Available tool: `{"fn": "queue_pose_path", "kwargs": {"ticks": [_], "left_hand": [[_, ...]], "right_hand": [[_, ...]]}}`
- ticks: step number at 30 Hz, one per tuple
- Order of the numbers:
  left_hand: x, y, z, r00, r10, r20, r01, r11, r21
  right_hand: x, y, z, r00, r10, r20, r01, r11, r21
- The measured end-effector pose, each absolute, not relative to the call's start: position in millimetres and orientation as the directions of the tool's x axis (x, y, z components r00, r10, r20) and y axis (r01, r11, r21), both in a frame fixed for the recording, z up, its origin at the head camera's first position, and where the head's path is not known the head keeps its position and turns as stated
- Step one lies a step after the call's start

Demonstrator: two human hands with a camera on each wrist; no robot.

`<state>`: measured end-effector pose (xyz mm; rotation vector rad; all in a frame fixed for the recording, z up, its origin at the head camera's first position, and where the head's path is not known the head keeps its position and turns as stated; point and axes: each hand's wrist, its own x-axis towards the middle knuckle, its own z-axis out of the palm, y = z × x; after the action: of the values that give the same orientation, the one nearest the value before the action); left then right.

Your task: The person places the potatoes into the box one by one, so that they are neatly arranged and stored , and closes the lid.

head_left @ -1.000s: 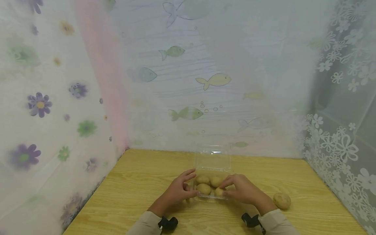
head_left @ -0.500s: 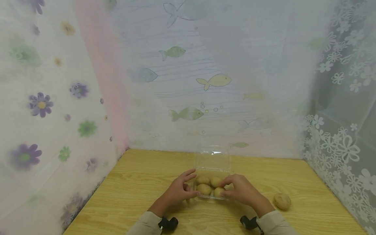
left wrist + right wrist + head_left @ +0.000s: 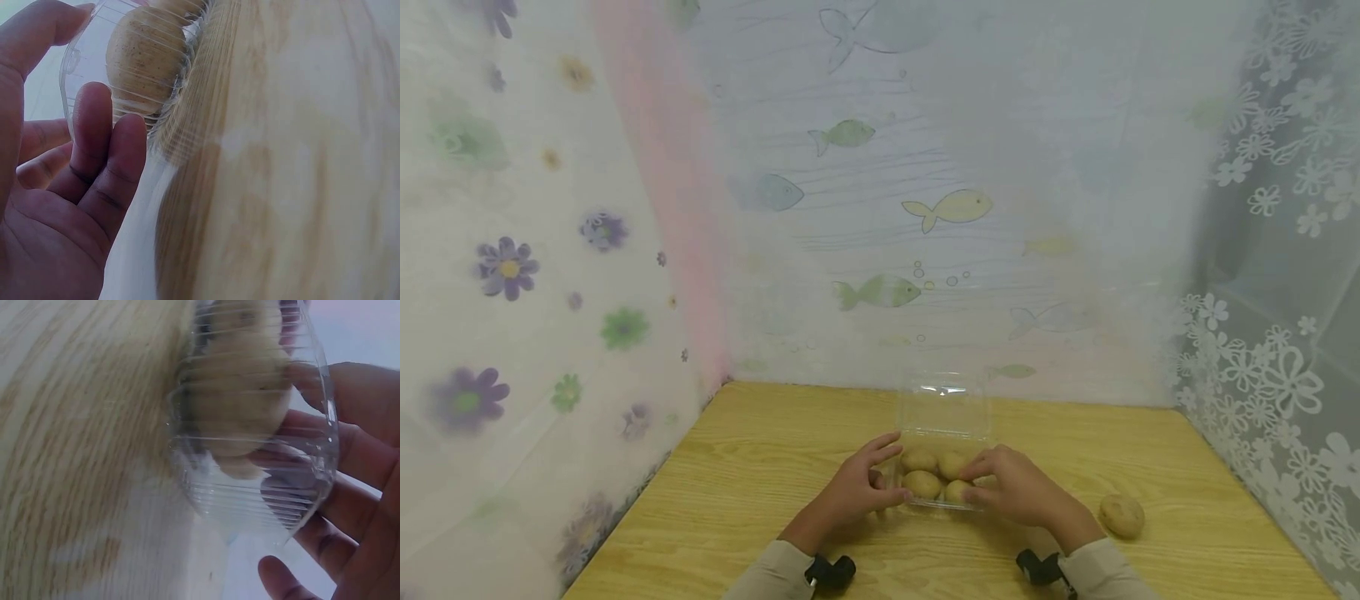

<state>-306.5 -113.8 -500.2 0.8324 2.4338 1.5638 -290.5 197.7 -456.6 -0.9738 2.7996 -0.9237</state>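
Note:
A clear plastic clamshell container (image 3: 925, 502) stands on the table with its lid (image 3: 943, 408) raised at the back. Several potatoes (image 3: 921, 484) lie inside it. My left hand (image 3: 857, 486) holds the container's left side, thumb at the front corner; in the left wrist view, bent fingers (image 3: 94, 128) lie against its wall. My right hand (image 3: 1018, 487) reaches over the right rim and pinches the front-right potato (image 3: 957, 492), partly covered by the fingers. Through the ribbed wall in the right wrist view, thumb and fingers touch that potato (image 3: 240, 394).
One more potato (image 3: 1122, 516) lies on the wooden table (image 3: 760, 467), right of my right forearm. Patterned sheets (image 3: 850, 200) hang behind the table and along both sides. The raised lid stands near the back sheet.
My right hand has shifted slightly left with the front-right potato, closer to the front-left one. The left hand and the container stay where they were.

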Motion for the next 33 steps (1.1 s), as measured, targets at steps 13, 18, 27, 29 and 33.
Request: {"fn": "queue_pose_path", "kwargs": {"ticks": [13, 18, 27, 29, 33], "left_hand": [[-305.7, -114.1, -500.4, -0.834, 0.520, 0.184, 0.378, 0.296, 0.877], [-307.5, -114.4, -500.9, -0.832, 0.523, 0.184, 0.381, 0.298, 0.875], [-306.3, -114.4, -500.2, -0.835, 0.520, 0.182, 0.373, 0.291, 0.881], [-306.0, -114.2, -500.0, -0.836, 0.518, 0.182, 0.370, 0.288, 0.883], [-305.5, -114.0, -500.2, -0.837, 0.517, 0.180, 0.368, 0.288, 0.884]], "right_hand": [[-293.0, 198.6, -461.4, -0.813, -0.551, 0.188, -0.546, 0.610, -0.574], [-291.2, 194.7, -459.6, -0.821, -0.532, 0.206, -0.543, 0.616, -0.571], [-288.6, 190.6, -456.2, -0.822, -0.520, 0.232, -0.551, 0.627, -0.551], [-288.3, 190.0, -456.3, -0.821, -0.517, 0.241, -0.556, 0.631, -0.541], [-288.0, 187.1, -458.6, -0.818, -0.509, 0.270, -0.568, 0.637, -0.521]]}}
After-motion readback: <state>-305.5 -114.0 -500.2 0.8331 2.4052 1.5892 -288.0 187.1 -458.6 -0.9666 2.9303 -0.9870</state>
